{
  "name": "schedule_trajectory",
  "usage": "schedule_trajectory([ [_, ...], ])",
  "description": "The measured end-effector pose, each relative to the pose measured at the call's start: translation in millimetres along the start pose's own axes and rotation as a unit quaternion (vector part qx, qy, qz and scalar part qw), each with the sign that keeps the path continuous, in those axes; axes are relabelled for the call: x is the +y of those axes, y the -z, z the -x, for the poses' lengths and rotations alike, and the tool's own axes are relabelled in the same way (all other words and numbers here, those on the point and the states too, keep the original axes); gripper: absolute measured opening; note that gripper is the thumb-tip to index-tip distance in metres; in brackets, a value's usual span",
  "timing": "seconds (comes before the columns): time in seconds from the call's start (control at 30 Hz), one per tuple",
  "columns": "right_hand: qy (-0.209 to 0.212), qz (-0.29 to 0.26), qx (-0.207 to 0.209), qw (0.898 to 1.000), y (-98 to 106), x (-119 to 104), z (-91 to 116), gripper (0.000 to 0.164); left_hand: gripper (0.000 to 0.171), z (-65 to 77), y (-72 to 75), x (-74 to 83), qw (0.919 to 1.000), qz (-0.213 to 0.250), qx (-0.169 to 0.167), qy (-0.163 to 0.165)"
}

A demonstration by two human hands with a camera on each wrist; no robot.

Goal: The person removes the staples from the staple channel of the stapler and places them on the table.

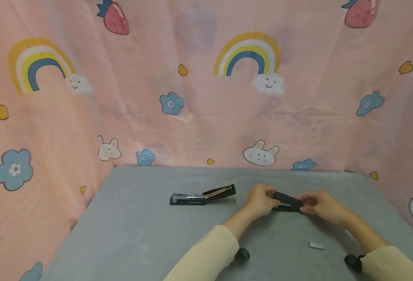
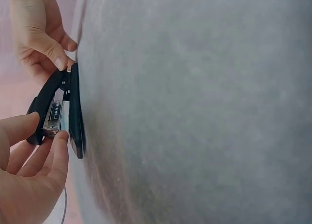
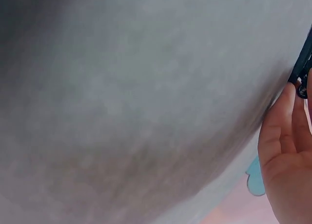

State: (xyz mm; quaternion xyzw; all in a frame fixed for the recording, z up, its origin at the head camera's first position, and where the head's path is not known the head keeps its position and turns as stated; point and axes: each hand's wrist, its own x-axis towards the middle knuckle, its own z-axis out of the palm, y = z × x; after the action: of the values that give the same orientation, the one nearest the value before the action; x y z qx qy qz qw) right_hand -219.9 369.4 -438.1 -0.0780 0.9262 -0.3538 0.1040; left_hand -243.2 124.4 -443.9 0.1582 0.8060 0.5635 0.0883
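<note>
A black stapler (image 1: 288, 200) is held between both hands over the right part of the table. My left hand (image 1: 260, 201) grips the upper arm at its front end, thumb on one side and fingers on the other, as the left wrist view shows. At the hinge end, my right hand (image 1: 324, 207) pinches the stapler. Between upper arm and base (image 2: 75, 116) there is a gap, where the metal magazine (image 2: 54, 114) shows. Only a dark sliver of the stapler (image 3: 303, 58) enters the right wrist view.
Left of the hands lies a second black stapler (image 1: 187, 201), folded wide open with its metal magazine exposed. A small silvery strip (image 1: 316, 246), perhaps staples, lies nearer the front right. The grey table (image 1: 129, 234) ends at a pink patterned curtain (image 1: 199, 128).
</note>
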Motion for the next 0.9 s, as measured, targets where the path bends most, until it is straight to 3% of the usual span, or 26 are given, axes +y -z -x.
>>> schedule_trajectory([
  [0.33, -0.007, -0.006, 0.0, 1.0, 1.9, -9.6, 7.5, 0.04, 0.034, 9.5, 6.9, 3.0, 0.9998, 0.016, -0.003, -0.01],
  [0.73, 0.03, -0.022, 0.0, 0.999, -2.7, -21.3, 23.9, 0.037, 0.035, 27.9, 23.4, 5.4, 0.9989, 0.015, -0.028, -0.035],
  [0.9, 0.066, -0.043, -0.005, 0.997, -9.6, -28.4, 29.0, 0.039, 0.033, 38.7, 36.4, 5.1, 0.9979, 0.008, -0.037, -0.052],
])
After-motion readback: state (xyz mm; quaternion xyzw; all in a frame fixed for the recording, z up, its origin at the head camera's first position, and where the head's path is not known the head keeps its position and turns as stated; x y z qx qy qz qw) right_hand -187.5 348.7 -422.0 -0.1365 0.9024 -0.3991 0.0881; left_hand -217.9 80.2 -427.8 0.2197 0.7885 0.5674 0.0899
